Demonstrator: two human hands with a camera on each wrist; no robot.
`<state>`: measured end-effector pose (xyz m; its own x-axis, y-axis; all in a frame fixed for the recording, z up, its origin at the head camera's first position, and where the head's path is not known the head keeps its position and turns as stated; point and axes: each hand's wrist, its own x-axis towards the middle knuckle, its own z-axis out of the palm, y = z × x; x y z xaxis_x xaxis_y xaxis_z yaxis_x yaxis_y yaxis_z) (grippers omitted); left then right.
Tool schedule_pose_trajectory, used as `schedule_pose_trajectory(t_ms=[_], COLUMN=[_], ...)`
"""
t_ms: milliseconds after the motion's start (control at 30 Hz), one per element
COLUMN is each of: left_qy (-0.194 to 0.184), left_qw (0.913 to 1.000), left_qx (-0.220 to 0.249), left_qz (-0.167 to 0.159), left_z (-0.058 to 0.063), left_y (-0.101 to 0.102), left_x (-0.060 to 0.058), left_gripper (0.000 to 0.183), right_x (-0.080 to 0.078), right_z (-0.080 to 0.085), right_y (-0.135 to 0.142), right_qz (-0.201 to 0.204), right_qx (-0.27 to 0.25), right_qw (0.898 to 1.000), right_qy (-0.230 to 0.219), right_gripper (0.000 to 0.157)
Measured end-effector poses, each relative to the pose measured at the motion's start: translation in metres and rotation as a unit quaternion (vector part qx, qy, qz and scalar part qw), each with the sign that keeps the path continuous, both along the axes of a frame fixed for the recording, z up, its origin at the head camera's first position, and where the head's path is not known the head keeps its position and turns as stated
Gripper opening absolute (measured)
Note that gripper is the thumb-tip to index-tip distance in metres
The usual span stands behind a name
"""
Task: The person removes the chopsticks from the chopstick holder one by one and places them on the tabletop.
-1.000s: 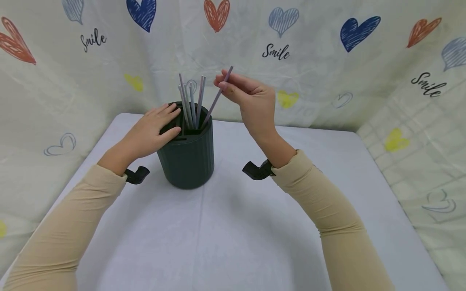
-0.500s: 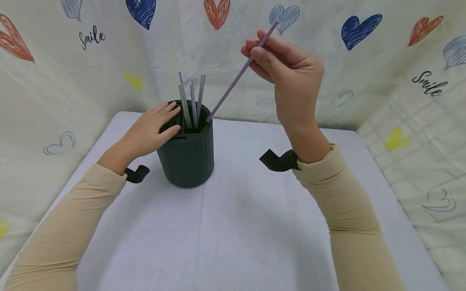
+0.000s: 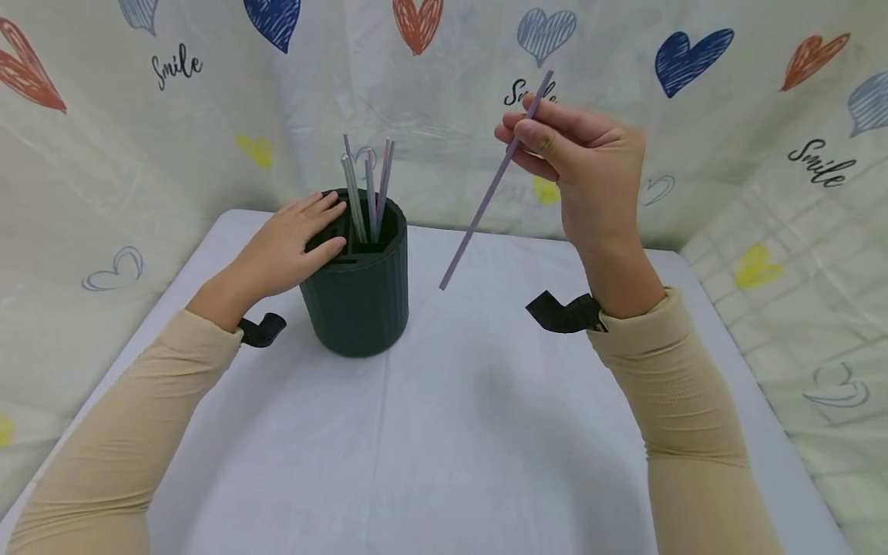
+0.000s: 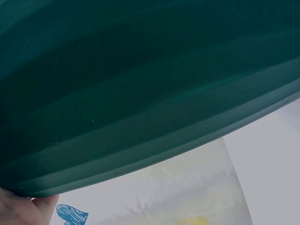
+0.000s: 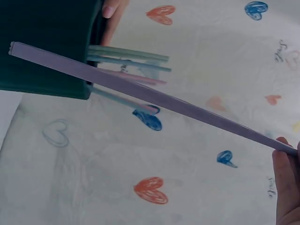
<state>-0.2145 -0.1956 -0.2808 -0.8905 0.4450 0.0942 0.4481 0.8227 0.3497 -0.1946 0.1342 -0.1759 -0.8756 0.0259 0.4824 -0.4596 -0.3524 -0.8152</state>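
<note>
My right hand (image 3: 597, 166) pinches a long, thin purple stick (image 3: 486, 196) between thumb and fingers near its upper end. The stick hangs at a slant in the air, to the right of a dark green ribbed utensil holder (image 3: 357, 308) with dividers inside. Across the left part of the holder's rim lies my left hand (image 3: 287, 247), fingers extended and thumb on the near side. Several pale, thin sticks (image 3: 371, 193) stand in the right compartment. In the left wrist view the holder's wall (image 4: 150, 103) fills most of the picture; the right wrist view shows the purple stick (image 5: 150, 96) lengthwise.
The holder stands toward the back left of a table covered in white cloth (image 3: 416, 432). Behind and at both sides hangs a pale curtain (image 3: 458, 100) printed with hearts and "Smile". Black wrist mounts (image 3: 565, 314) stick out by both sleeves.
My right hand has drawn the purple stick up out of the holder and carried it to the right, so its lower end now hangs free. My left hand has stayed on the rim.
</note>
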Motion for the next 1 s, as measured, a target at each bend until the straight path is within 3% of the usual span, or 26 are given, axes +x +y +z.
schedule_pose_trajectory(t_ms=[200,367,700,1000], left_qy=[-0.003,0.0,0.001,0.003], left_qw=[1.0,1.0,0.9999,0.9999], left_qx=[-0.003,-0.005,-0.017,-0.015], left_qz=[0.003,0.002,0.002,0.004], left_z=[0.002,0.001,0.001,0.0], left_y=[0.001,0.001,0.001,0.002], left_x=[0.001,0.0,0.001,0.0], left_gripper=[0.065,0.065,0.065,0.065], right_x=[-0.017,-0.033,-0.056,-0.063], right_z=[-0.028,-0.056,-0.116,-0.155], right_y=[0.009,0.012,0.008,0.007], right_qz=[0.016,0.038,0.058,0.079], right_qx=[0.035,0.057,0.088,0.097], right_qw=[0.996,0.988,0.951,0.926], right_qy=[-0.075,-0.139,-0.291,-0.356], right_gripper=[0.023,0.015,0.01,0.015])
